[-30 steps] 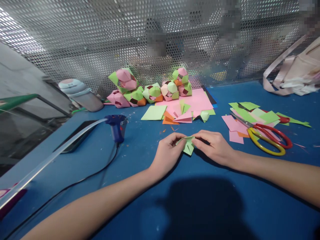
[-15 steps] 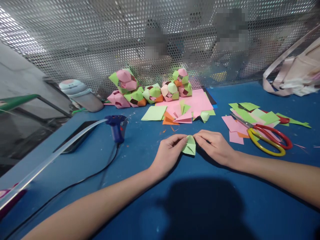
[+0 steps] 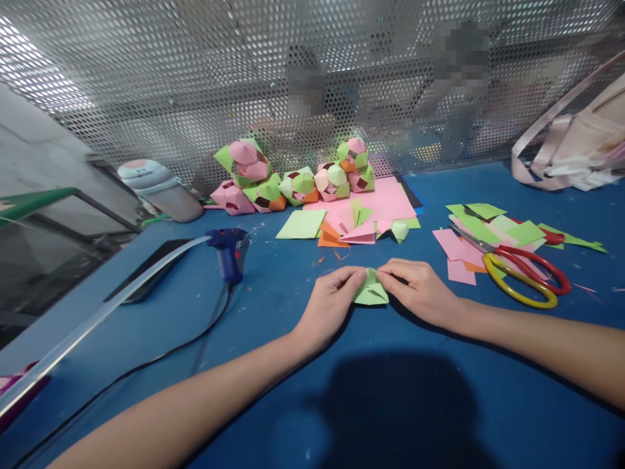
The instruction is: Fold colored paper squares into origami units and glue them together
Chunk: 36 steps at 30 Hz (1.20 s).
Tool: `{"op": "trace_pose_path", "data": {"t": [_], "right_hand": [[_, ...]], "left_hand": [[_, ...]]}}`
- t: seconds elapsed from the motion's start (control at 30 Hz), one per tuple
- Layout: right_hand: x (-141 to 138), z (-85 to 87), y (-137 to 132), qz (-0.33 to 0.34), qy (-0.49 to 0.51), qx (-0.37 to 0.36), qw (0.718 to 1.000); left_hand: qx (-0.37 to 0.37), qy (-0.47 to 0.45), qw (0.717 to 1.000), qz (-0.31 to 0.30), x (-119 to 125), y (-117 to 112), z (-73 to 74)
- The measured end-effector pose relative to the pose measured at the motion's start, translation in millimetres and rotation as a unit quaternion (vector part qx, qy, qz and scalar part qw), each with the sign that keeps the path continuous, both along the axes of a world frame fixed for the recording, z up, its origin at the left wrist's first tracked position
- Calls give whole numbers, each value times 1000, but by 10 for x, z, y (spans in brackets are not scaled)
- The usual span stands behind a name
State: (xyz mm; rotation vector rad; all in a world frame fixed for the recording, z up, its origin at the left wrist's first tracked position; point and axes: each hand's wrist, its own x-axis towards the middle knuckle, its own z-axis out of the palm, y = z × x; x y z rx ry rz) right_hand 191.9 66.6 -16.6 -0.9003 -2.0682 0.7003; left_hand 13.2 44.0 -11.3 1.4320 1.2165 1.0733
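Note:
A small folded green paper piece (image 3: pixel 372 292) lies on the blue table (image 3: pixel 390 391) between my two hands. My left hand (image 3: pixel 332 303) pinches its left edge with curled fingers. From the right, my right hand (image 3: pixel 420 290) presses its fingertips on the paper's top right corner. Both hands rest on the table surface.
Folded paper balls (image 3: pixel 297 179) in pink, green and orange stand at the back by a perforated metal screen. Loose pink and green sheets (image 3: pixel 351 218) lie behind the hands. Red and yellow scissors (image 3: pixel 522 270) lie on paper scraps at right. A blue glue gun (image 3: pixel 228 251) with cord sits left.
The green paper has been turned and pressed flatter onto the table. Both hands stayed close together on it, shifting slightly toward me.

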Motion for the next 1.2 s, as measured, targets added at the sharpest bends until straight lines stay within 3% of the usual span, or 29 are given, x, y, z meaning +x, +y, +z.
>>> {"op": "trace_pose_path", "data": {"t": [0.43,0.83,1.2], "right_hand": [[-9,20,-3,-2,33,-43,999],[-11,7,4,0,46,-31,998],[-37,37,-37,-2,48,-12,999]], "left_hand": [[14,24,1000,-7,-23,0,-17],[28,36,999,2,-8,-4,-7],[95,105,989,30,4,-46,13]]}}
